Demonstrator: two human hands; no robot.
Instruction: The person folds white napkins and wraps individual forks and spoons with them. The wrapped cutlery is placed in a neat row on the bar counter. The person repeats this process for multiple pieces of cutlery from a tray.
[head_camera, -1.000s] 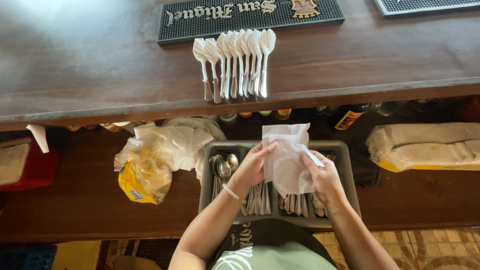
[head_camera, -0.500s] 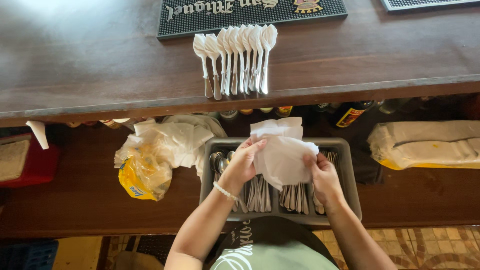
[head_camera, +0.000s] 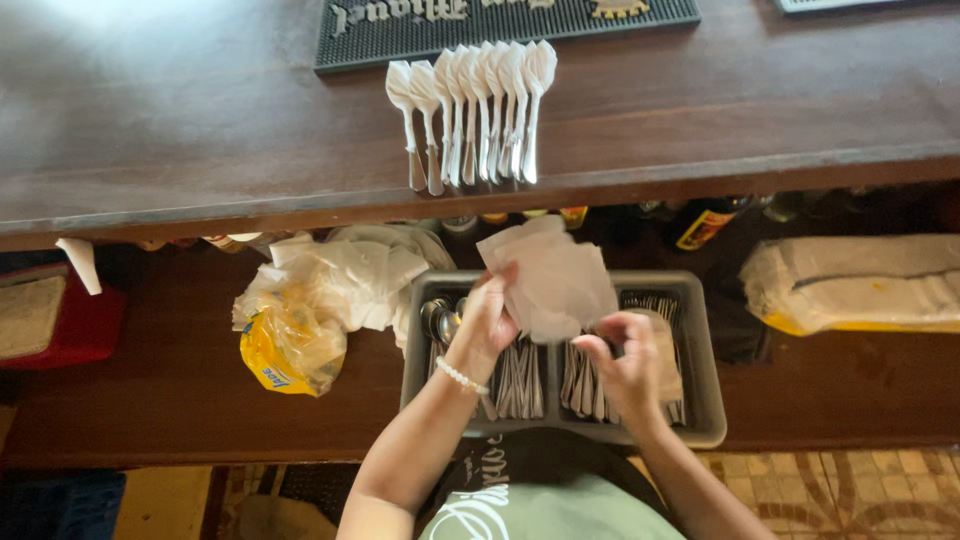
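My left hand (head_camera: 487, 322) pinches the lower left edge of a white paper napkin (head_camera: 552, 277), fingers pressed together on it. The napkin is held up, unfolded and slightly creased, above the grey cutlery tray (head_camera: 700, 395) and just below the front edge of the wooden counter (head_camera: 200, 130). My right hand (head_camera: 628, 365) sits just below the napkin's right corner with the fingers curled; I cannot tell whether it grips the napkin or the cutlery beneath it.

The tray rests on the lower shelf (head_camera: 170, 390) and holds spoons (head_camera: 438, 320) at its left end, with upright-lying cutlery handles (head_camera: 520, 375) in the middle compartments. Both hands and the napkin cover much of the tray, so its contents cannot be counted.

Left of the tray lies a crumpled heap of white paper (head_camera: 345, 275) on a yellow plastic bag (head_camera: 290, 350). A red box (head_camera: 85, 325) stands at the far left. At the right lies a wrapped pack of napkins (head_camera: 855, 285).

On the counter, eight napkin-wrapped cutlery pieces (head_camera: 470, 105) lie side by side, touching, their tops on a black rubber bar mat (head_camera: 400, 30).
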